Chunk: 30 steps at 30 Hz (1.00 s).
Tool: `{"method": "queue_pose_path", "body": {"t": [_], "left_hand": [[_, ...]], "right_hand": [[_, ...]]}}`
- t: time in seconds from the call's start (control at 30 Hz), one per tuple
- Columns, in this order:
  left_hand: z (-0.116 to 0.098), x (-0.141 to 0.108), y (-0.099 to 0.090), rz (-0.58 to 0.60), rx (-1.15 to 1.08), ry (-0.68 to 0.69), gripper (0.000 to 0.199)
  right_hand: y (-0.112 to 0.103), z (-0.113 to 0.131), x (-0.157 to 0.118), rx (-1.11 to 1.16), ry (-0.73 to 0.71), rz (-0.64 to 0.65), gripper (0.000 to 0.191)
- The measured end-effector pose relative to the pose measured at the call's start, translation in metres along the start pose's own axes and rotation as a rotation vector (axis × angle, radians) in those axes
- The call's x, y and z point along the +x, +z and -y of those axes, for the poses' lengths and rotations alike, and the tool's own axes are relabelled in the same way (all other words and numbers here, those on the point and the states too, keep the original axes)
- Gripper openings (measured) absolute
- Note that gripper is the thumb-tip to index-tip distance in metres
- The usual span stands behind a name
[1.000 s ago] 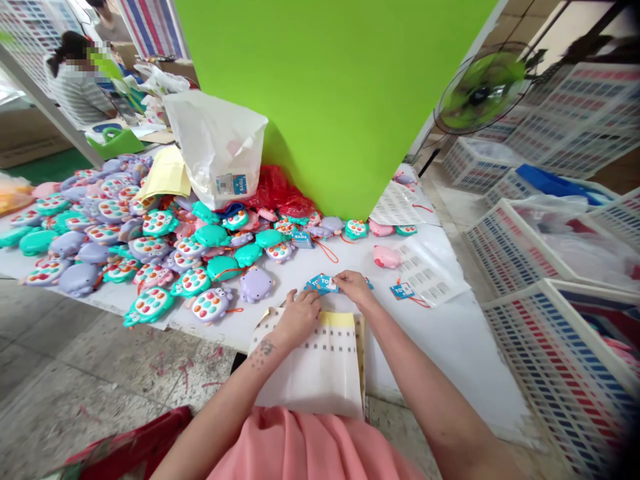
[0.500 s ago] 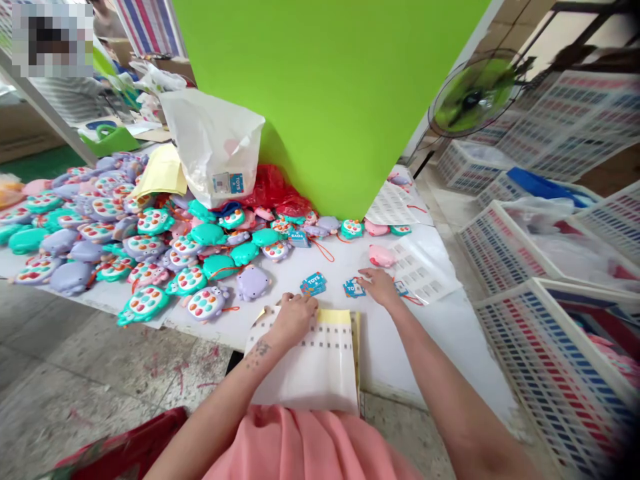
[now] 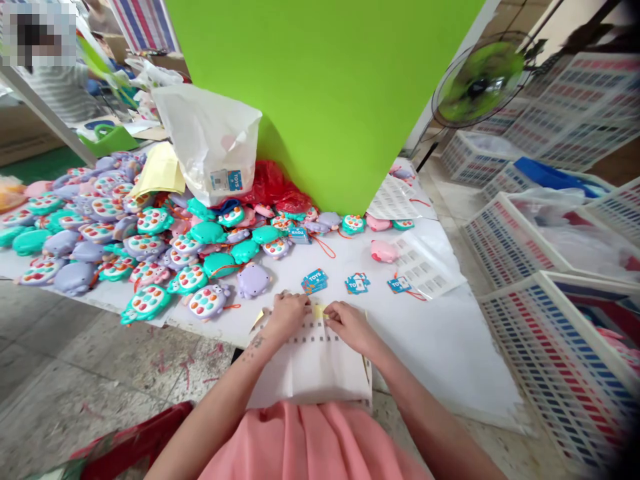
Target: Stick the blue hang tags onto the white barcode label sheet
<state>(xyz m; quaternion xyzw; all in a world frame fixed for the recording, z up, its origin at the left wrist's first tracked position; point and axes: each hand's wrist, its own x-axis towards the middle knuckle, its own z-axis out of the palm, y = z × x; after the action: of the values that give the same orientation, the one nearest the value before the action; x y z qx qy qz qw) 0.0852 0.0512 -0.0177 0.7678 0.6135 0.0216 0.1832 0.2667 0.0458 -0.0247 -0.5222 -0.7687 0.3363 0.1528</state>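
Right, my left hand [image 3: 287, 317] presses flat, grip open, on the thin white barcode-label sheet [image 3: 313, 363] at the white counter's [image 3: 440, 353] edge; right hand [image 3: 350, 327] curls narrow by its yellow strip [image 3: 319, 311], pinch unclear; light, floppy paper, best taken by the edge

The one head-worn camera looks forward and steeply down from just above the person's pink clothing [image 3: 310, 443], close over the left hand [image 3: 287, 317] and right hand [image 3: 351, 327] at the desk [image 3: 440, 353]. Its wide view reaches a green wall [image 3: 320, 87] ahead and plastic crates [image 3: 560, 347] rightward, though the edges look stretched, so depth there seems hard to judge.
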Motion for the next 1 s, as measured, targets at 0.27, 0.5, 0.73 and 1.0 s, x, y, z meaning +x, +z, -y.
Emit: {"method": "queue_pose_path", "body": {"t": [0.27, 0.5, 0.73, 1.0], "left_hand": [[-0.001, 0.004, -0.006, 0.033, -0.173, -0.016, 0.018], [0.002, 0.005, -0.003, 0.026, -0.24, -0.021, 0.019], [0.003, 0.003, -0.01, 0.081, -0.248, 0.076, 0.022], [0.005, 0.003, -0.009, 0.151, -0.282, 0.093, 0.029]], "right_hand": [[0.009, 0.017, -0.002, -0.222, -0.086, -0.123, 0.042], [0.016, 0.027, -0.009, -0.526, -0.166, -0.167, 0.048], [0.017, 0.026, -0.006, -0.389, -0.152, -0.249, 0.018], [0.017, 0.024, 0.0, -0.206, -0.116, -0.294, 0.011]]}}
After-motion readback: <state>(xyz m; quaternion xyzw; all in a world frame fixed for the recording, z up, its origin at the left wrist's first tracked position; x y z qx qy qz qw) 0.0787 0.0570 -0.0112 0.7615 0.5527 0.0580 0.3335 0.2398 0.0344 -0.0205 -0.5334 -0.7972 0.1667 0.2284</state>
